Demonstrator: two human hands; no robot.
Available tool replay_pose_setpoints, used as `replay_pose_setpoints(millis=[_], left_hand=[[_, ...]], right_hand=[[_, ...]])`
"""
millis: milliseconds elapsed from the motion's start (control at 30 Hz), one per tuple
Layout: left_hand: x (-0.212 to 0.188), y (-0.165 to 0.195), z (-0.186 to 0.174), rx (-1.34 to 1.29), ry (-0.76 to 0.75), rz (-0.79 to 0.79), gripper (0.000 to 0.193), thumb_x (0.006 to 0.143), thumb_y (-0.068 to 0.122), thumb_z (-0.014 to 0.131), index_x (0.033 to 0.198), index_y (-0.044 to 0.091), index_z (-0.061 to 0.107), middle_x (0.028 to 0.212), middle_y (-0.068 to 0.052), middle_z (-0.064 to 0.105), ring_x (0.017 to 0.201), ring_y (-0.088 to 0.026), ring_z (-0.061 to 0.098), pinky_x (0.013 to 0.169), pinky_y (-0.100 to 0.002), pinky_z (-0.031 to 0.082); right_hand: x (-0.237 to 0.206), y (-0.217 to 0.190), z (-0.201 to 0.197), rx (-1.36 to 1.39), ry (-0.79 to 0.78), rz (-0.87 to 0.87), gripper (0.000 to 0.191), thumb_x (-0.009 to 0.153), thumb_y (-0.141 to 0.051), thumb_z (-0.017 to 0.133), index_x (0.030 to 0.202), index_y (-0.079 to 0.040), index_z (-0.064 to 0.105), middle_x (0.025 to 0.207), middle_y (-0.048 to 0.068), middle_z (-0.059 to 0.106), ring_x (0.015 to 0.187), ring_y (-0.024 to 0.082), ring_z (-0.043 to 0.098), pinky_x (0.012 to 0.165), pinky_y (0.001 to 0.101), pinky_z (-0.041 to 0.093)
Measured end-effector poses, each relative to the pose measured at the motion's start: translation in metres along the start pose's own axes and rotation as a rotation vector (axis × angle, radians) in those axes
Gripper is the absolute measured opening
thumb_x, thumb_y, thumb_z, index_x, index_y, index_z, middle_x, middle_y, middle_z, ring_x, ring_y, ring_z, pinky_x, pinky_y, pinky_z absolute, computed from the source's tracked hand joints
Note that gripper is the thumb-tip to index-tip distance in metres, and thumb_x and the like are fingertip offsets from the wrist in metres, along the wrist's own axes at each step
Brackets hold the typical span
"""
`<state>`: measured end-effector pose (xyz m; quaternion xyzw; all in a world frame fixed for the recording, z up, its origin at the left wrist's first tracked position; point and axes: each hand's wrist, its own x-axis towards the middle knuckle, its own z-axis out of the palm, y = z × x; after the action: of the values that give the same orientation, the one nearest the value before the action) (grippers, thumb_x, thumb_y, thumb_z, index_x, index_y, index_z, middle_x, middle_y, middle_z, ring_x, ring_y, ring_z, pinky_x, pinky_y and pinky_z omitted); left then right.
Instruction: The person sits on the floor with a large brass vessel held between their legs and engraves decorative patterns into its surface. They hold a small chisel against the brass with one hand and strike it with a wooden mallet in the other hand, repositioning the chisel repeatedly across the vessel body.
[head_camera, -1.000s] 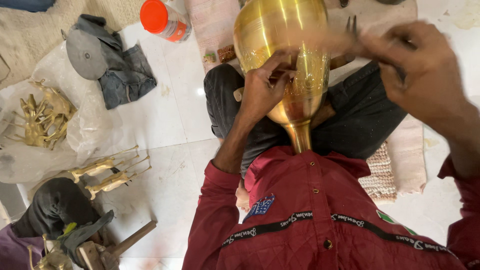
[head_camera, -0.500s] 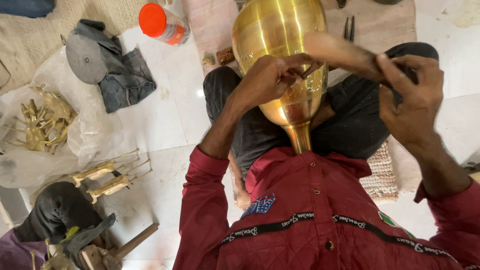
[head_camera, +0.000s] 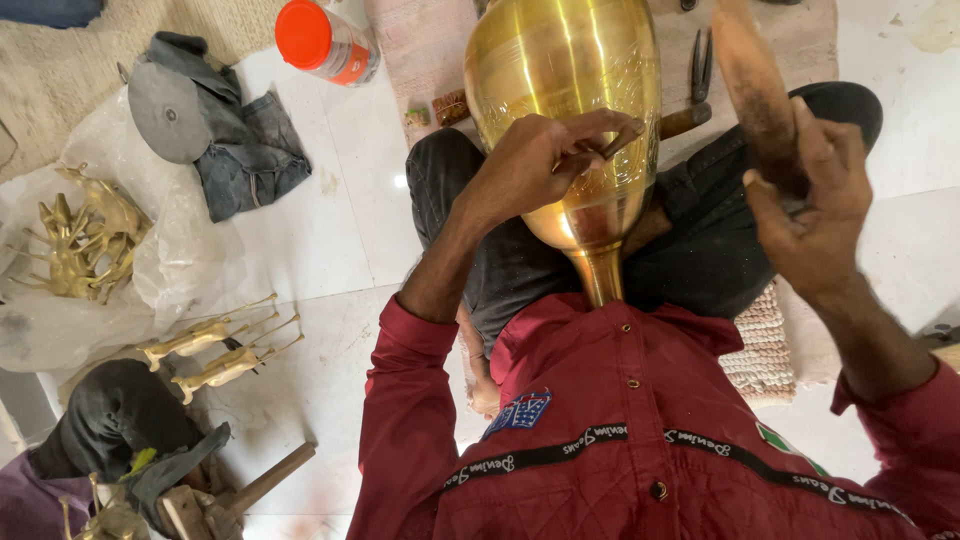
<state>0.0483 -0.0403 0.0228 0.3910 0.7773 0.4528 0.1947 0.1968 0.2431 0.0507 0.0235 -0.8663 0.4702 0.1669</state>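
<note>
I see left hand (head_camera: 545, 165) pinching a thin tool on the half-engraved brass vase (head_camera: 565, 90), right hand (head_camera: 805, 200) gripping a wooden mallet (head_camera: 755, 85) raised, smooth areas left.

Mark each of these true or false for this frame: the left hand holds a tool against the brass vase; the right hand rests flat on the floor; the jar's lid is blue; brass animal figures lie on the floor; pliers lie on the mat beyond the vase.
1. The left hand holds a thin tool against the brass vase. True.
2. The right hand rests flat on the floor. False: it is raised, gripping a wooden mallet.
3. The jar has a blue lid. False: the lid is orange.
4. Brass animal figures lie on the floor. True.
5. Pliers lie on the mat beyond the vase. True.
</note>
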Motion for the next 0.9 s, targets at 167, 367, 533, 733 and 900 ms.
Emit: replay_pose_setpoints(millis=[167,367,533,733,900], left_hand=[[0.001,0.002,-0.002,-0.030,0.024,-0.006,0.061,0.087,-0.011,0.067,0.140,0.018,0.060,0.112,-0.010,0.079,0.099,-0.020,0.081,0.087,-0.034,0.068],[0.001,0.001,0.001,0.028,0.003,-0.017,0.058,0.088,-0.008,0.070,0.140,0.018,0.061,0.110,-0.008,0.081,0.097,-0.020,0.081,0.086,-0.034,0.067],[0.001,-0.004,0.003,0.014,0.016,-0.007,0.063,0.086,-0.013,0.063,0.142,0.017,0.060,0.112,-0.010,0.080,0.099,-0.020,0.082,0.088,-0.034,0.068],[-0.014,-0.007,0.011,-0.083,0.101,-0.108,0.055,0.095,-0.002,0.072,0.144,0.017,0.059,0.108,-0.012,0.081,0.101,-0.020,0.082,0.092,-0.035,0.068],[-0.034,-0.004,0.027,-0.180,0.326,-0.100,0.055,0.096,-0.004,0.071,0.145,0.014,0.057,0.119,-0.013,0.078,0.105,-0.022,0.080,0.095,-0.034,0.068]], right_hand=[[-0.003,0.004,0.001,-0.207,0.004,0.084,0.066,0.090,0.002,0.074,0.151,-0.013,0.055,0.118,0.013,0.052,0.103,0.024,0.054,0.083,0.0371,0.050],[-0.002,0.008,0.001,-0.219,-0.028,-0.037,0.063,0.091,0.001,0.072,0.150,-0.010,0.053,0.120,0.013,0.056,0.109,0.024,0.056,0.085,0.0357,0.053],[0.003,0.009,0.001,-0.477,-0.053,-0.211,0.068,0.093,0.004,0.075,0.155,-0.012,0.055,0.127,0.016,0.056,0.108,0.026,0.058,0.087,0.0363,0.054],[0.019,0.005,-0.009,-0.591,-0.122,-0.267,0.064,0.089,0.002,0.078,0.149,-0.013,0.058,0.124,0.012,0.057,0.105,0.024,0.064,0.085,0.0375,0.058],[0.037,-0.007,-0.018,-0.342,-0.106,-0.261,0.056,0.103,0.007,0.073,0.155,-0.006,0.057,0.131,0.019,0.053,0.109,0.026,0.062,0.090,0.0332,0.059]])
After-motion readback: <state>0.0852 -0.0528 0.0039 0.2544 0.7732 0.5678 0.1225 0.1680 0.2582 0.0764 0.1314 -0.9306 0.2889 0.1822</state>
